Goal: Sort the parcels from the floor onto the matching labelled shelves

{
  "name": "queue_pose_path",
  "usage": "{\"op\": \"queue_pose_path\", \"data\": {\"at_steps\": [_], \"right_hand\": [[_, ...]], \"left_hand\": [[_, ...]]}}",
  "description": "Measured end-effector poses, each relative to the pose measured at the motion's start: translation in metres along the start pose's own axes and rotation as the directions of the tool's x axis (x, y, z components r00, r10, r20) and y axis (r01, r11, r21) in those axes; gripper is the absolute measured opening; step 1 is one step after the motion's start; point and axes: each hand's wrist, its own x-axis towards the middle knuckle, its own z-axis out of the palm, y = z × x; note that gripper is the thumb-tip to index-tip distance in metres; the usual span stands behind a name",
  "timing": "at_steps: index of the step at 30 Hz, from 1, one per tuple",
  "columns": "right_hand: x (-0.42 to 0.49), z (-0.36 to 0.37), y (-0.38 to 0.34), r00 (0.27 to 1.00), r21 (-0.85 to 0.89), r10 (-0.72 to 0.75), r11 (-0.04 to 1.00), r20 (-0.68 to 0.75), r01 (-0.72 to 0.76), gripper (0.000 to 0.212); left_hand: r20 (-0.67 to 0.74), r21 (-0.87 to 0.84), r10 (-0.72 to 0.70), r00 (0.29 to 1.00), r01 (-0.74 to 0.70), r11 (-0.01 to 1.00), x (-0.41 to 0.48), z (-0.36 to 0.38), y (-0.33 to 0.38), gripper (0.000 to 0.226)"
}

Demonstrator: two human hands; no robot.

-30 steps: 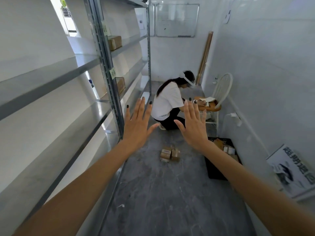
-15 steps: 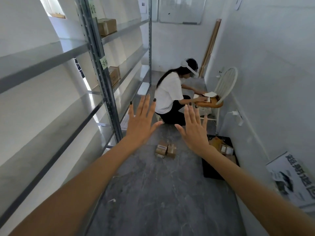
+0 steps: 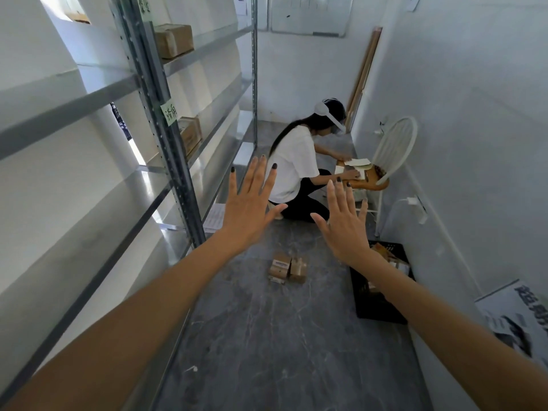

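A small cluster of brown cardboard parcels point(image 3: 287, 267) lies on the grey floor ahead. More parcels sit in a black crate point(image 3: 382, 295) by the right wall. The metal shelving unit point(image 3: 166, 137) runs along the left, with green labels point(image 3: 169, 113) on its upright. One parcel point(image 3: 174, 40) rests on an upper shelf and another point(image 3: 189, 134) on the shelf below. My left hand point(image 3: 252, 209) and my right hand point(image 3: 345, 223) are stretched out in front, fingers spread, holding nothing, above and short of the floor parcels.
A person in a white shirt point(image 3: 299, 170) crouches ahead in the aisle, working at a white chair point(image 3: 391, 155) with papers on its seat. A printed poster point(image 3: 516, 318) leans at the right wall. A whiteboard point(image 3: 308, 13) hangs at the far end.
The view has tilted down and moved slightly forward, so the shelves and parcels sit higher and closer. Both hands stay spread and empty, the left a little higher in view.
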Motion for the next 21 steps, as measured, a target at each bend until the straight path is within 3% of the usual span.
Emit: {"op": "queue_pose_path", "data": {"at_steps": [15, 21], "right_hand": [[0.061, 0.043, 0.035, 0.998, 0.042, 0.027, 0.999, 0.057, -0.029, 0.074], [0.095, 0.066, 0.067, 0.993, 0.068, -0.031, 0.997, 0.116, 0.023, 0.075]], "left_hand": [[0.095, 0.002, 0.018, 0.995, -0.018, 1.000, 0.051, 0.057, 0.013, 0.079], [0.130, 0.046, -0.053, 0.990, 0.048, 0.998, 0.083, 0.090, 0.033, 0.079]]}}
